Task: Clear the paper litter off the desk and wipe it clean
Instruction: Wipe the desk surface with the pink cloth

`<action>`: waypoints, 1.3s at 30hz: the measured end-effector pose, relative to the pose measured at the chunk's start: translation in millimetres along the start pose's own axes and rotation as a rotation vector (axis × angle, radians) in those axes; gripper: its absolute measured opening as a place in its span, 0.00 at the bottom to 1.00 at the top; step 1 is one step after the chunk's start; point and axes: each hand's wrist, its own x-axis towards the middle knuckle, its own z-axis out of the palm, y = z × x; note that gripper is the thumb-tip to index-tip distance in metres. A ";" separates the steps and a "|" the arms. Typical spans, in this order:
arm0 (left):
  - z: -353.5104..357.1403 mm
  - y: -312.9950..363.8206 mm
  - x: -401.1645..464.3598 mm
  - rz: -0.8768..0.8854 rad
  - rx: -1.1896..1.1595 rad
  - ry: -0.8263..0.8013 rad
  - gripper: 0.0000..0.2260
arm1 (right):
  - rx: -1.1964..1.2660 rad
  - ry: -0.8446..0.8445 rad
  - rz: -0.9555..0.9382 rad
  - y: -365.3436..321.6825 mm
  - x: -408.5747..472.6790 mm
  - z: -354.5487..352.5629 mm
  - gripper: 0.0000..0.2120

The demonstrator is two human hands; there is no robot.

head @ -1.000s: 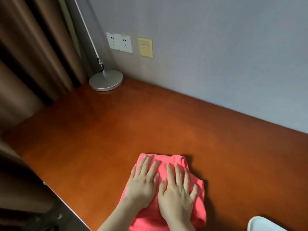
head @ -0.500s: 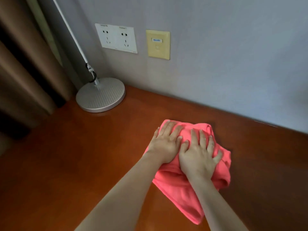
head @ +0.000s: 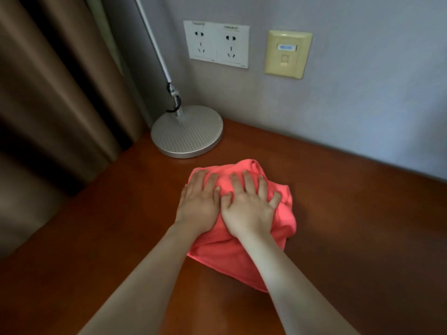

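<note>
Hands side by side press a pink cloth [head: 242, 250] flat onto the table [head: 84, 250], just in front of the lamp base [head: 187, 132]. Left hand [head: 199, 201] and right hand [head: 249, 209] lie with fingers spread straight, palms down, probably to put weight on the wipe. No paper litter shows. Print on the socket plate [head: 216, 43] and the yellow plate [head: 286, 54] beside it is too blurred to read.
</note>
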 end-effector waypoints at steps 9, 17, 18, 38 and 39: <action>-9.7 -33.5 -131.8 -0.231 -0.031 0.076 0.21 | 0.038 -0.097 -0.259 -29.9 -111.7 13.4 0.27; 22.2 22.9 -249.2 -0.323 -0.011 0.107 0.21 | 0.003 -0.171 -0.326 29.4 -220.7 -12.3 0.27; 26.8 32.6 -260.5 -0.322 -0.010 0.106 0.21 | 0.000 -0.174 -0.323 40.5 -233.1 -17.6 0.27; 119.9 224.1 -418.8 -0.102 -0.005 0.023 0.22 | -0.050 -0.012 0.041 231.9 -432.5 -111.4 0.27; 121.6 228.0 -424.1 -0.081 -0.014 0.008 0.23 | -0.042 -0.065 0.058 233.0 -438.4 -114.1 0.26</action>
